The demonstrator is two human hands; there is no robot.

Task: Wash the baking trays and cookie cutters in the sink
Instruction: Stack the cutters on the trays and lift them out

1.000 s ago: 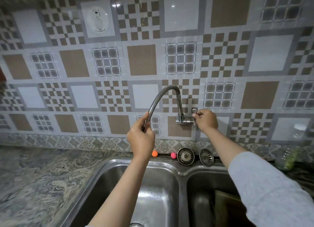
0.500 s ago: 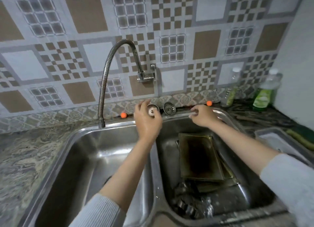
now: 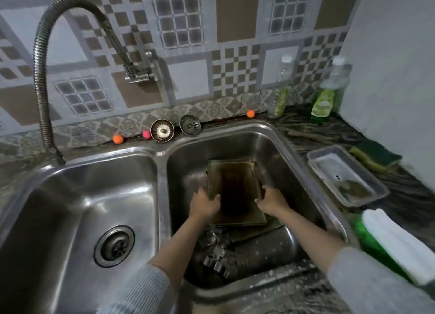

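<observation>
Right basin of sink (image 3: 282, 144): top baking tray (image 3: 233, 189) on stacked trays | left hand (image 3: 203, 204) grips its left edge | right hand (image 3: 271, 202) grips its right edge | cookie cutters (image 3: 215, 259) lie beneath the left forearm, near front wall.

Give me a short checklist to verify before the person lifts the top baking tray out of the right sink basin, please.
1. Left hand grip on the left edge of the dark rectangular metal baking tray: ok.
2. Right hand grip on the tray's right edge: ok.
3. Flexible metal faucet hose points at the left basin, away from the tray: ok.
4. Water running: cannot tell; no stream is seen.
5. Metal cookie cutters lie in front of the tray, not on it: ok.
6. A second tray lies under the top one; stuck or free: cannot tell.
</observation>
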